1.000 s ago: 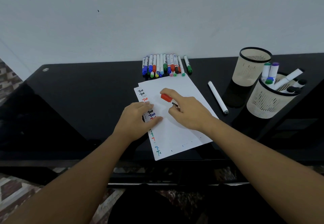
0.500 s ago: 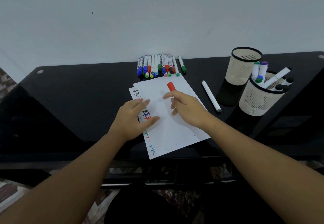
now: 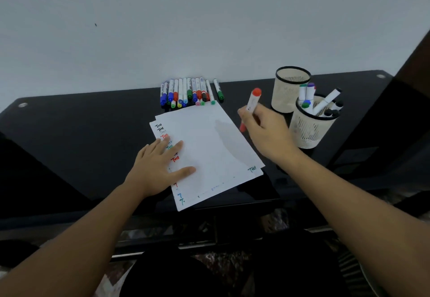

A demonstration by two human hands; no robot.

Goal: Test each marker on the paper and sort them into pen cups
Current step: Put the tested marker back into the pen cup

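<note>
Now right hand (image 3: pixel 267 131) grips red marker (image 3: pixel 252 103); flat left hand (image 3: pixel 158 166) presses paper (image 3: pixel 209 147).

Glossy black table (image 3: pixel 93 133), matt white paper (image 3: pixel 209 138), perforated mesh pen cups (image 3: pixel 309 131).

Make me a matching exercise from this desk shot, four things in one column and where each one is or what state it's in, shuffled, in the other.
Things:
1. red-capped white marker
2. far cream mesh pen cup
3. near cream mesh pen cup
4. left hand

States:
A. pressing flat on the white paper sheets
B. no markers visible inside
C. in the grip of the right hand
D. holding several markers

Pairs: 1-C, 2-B, 3-D, 4-A
</note>
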